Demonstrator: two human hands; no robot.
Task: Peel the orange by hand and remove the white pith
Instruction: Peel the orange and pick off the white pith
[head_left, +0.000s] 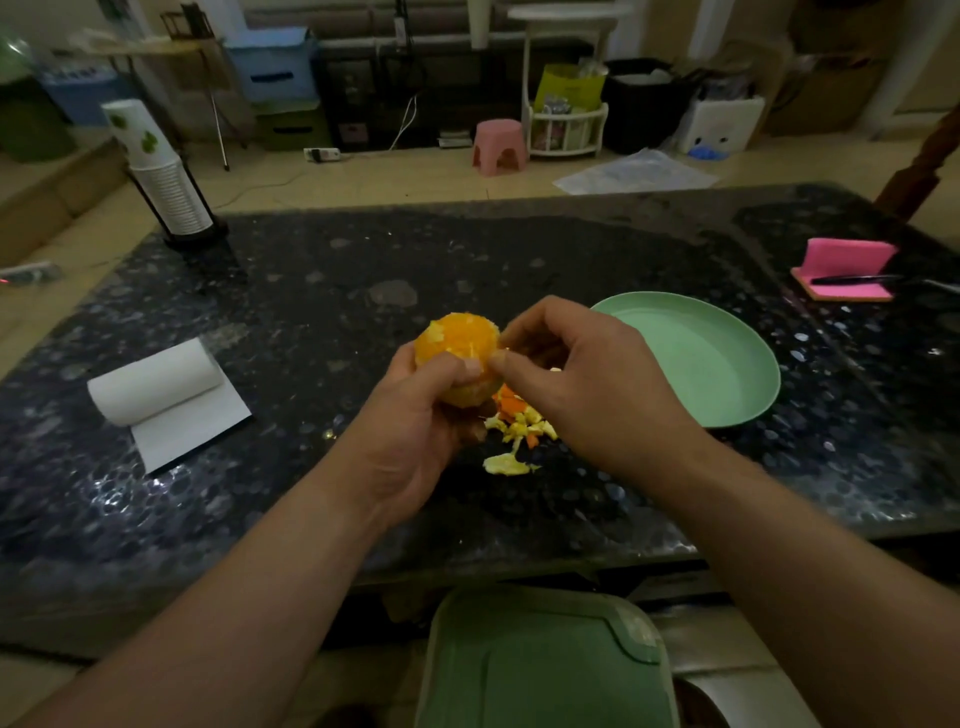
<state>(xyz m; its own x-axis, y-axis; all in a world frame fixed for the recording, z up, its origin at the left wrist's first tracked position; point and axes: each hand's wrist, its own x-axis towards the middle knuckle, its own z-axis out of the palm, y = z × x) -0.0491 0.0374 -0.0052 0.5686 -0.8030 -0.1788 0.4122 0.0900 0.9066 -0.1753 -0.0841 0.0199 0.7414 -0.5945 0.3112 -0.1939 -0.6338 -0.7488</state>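
Dark speckled stone forms the tabletop (467, 249), with a dim, cluttered room beyond it and a pink stool (498, 145) on the floor. An empty green plate (691, 358) sits at the right, a paper towel roll (156, 382) at the left, and a stack of paper cups (166, 182) at the far left corner. The left hand (415, 426) holds the orange (460, 338) above the tabletop, fingers curled round its underside. The right hand (597, 384) has thumb and forefinger pinched together at the fruit's side, seemingly on a shred of pith (467, 347), though it is too small to be sure. The rind looks fully off, and only pale flecks remain to pick. Peel scraps (519, 426) lie heaped just below.
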